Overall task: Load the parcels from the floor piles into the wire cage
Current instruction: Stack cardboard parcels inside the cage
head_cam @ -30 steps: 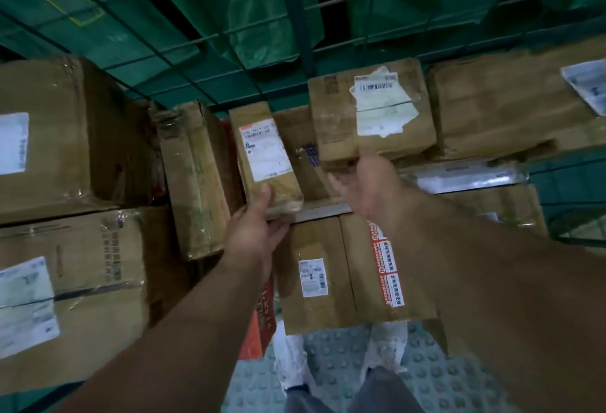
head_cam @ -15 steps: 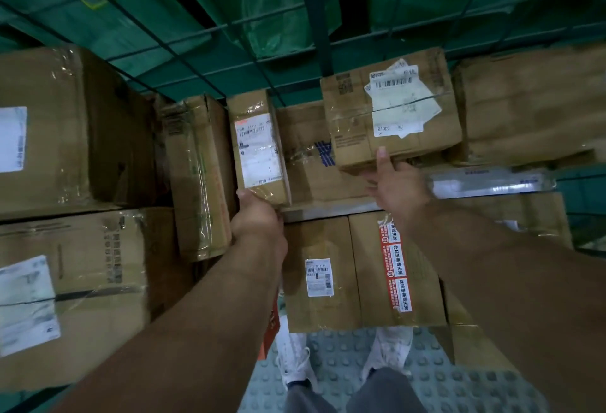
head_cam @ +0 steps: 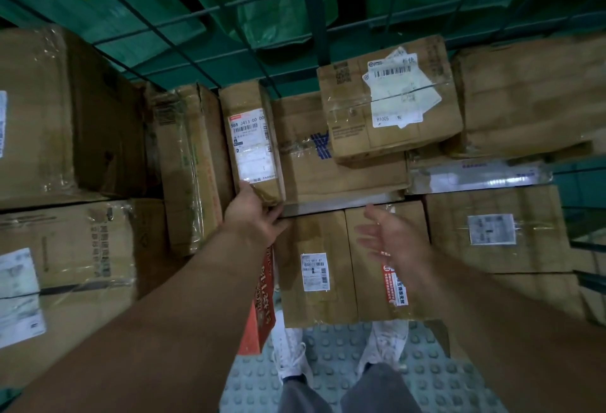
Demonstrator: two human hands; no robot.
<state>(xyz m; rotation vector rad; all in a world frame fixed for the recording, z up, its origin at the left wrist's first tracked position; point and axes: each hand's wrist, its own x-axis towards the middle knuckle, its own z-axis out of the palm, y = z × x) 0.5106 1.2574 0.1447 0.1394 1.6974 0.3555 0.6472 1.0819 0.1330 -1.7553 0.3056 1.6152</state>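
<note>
Narrow labelled parcel (head_cam: 252,143) stands on end in the wire cage (head_cam: 311,2), right above the left hand (head_cam: 252,221), whose flat fingers press its near end. Right hand (head_cam: 392,242) hovers beside it, fingers spread, blurry, holding nothing, with the B1005 box (head_cam: 390,101) above it.

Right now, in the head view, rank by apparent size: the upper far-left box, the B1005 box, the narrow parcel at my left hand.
1. upper far-left box, even cropped.
2. B1005 box.
3. narrow parcel.
</note>
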